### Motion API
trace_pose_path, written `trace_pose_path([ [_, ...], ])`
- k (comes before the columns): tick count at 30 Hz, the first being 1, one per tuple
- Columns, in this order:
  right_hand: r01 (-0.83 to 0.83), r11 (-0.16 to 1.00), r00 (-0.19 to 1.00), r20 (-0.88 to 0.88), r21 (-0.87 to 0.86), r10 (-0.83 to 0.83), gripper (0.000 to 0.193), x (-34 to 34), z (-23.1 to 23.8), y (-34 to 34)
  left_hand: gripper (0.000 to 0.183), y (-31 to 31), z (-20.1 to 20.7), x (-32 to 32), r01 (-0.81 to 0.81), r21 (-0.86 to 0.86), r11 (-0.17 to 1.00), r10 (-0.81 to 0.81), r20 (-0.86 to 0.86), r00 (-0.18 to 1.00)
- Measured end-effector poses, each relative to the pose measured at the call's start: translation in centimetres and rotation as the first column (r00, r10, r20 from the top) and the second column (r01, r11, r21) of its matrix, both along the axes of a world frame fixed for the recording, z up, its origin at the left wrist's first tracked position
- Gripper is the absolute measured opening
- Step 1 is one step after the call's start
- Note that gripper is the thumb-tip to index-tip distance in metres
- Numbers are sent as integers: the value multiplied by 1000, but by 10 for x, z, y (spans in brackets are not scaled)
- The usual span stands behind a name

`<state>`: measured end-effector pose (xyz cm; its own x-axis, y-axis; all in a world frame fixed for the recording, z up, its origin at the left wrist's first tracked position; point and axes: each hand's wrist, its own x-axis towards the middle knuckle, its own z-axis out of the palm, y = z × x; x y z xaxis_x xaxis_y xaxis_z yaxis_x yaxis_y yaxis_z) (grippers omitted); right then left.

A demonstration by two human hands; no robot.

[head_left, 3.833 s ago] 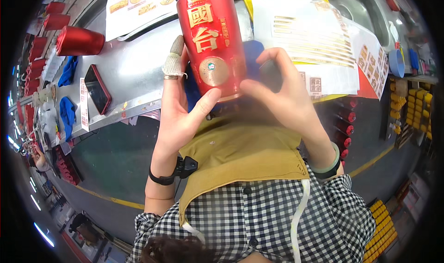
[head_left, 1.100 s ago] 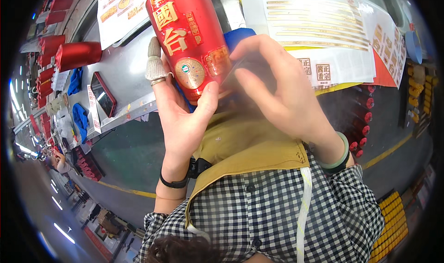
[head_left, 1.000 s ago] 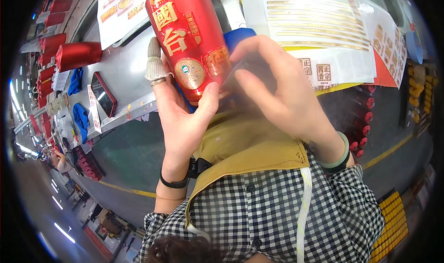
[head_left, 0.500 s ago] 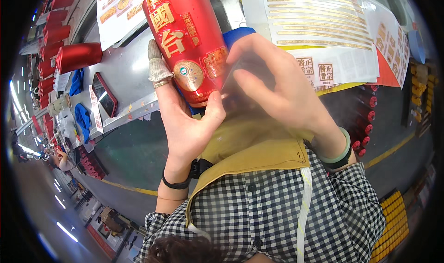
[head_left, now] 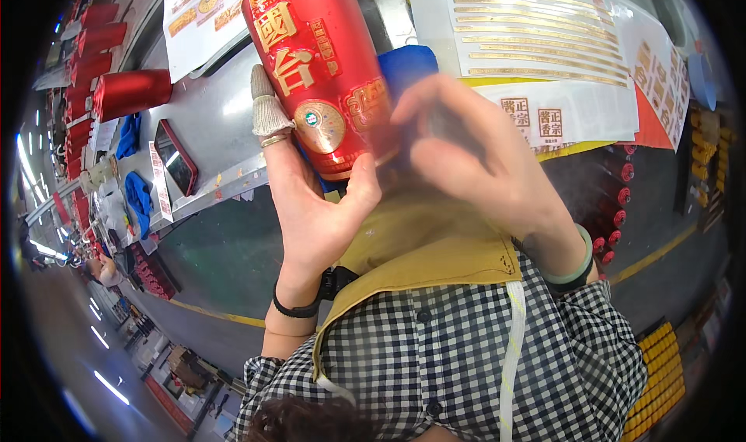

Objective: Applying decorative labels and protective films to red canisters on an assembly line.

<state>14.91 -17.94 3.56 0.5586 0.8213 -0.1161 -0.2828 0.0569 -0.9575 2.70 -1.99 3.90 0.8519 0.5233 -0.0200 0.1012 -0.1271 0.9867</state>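
Note:
A glossy red bottle (head_left: 330, 77) with gold raised lettering and a round gold emblem lies tilted before me, its base toward my body. My left hand (head_left: 307, 217) is closed on its lower end, thumb at the base and fingers along the left side. One of those fingers wears a pale knitted finger cover (head_left: 272, 117). Close by the bottle's lower right side is my right hand (head_left: 489, 170), its fingers bent and smeared by motion; I cannot make out anything in them. A blue cloth (head_left: 410, 63) shows behind the bottle's right side.
Sheets with gold strips (head_left: 544, 34) and gold seal labels (head_left: 536, 116) lie at the right. To the left are another red bottle (head_left: 134, 92), a phone (head_left: 177, 158) and blue cloths (head_left: 138, 201) on the metal table (head_left: 225, 158). More red bottles stand beyond.
My right hand has shifted a little down and to the right, and its fingers are more blurred. The left hand and bottle have barely moved.

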Motion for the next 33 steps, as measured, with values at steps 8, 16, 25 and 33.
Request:
trace_pose_path([
  [8, -162, 987, 911, -382, 21, 157, 49, -6, 22, -18, 106, -1, 2, 2, -3, -65, 998, 5, 24, 1000],
  [16, -119, 988, 865, -478, 97, 151, 43, -12, 8, -12, 107, -4, 1, 2, -37, -73, 997, 37, 4, 999],
  [25, -114, 992, 899, -419, 54, 126, 39, -11, 3, -12, 107, -2, 0, 1, -35, -24, 999, 34, -29, 999],
  [33, -103, 993, 914, -390, 53, 116, 42, -11, 11, -13, 108, -4, 1, 2, -49, -38, 998, 48, -11, 999],
])
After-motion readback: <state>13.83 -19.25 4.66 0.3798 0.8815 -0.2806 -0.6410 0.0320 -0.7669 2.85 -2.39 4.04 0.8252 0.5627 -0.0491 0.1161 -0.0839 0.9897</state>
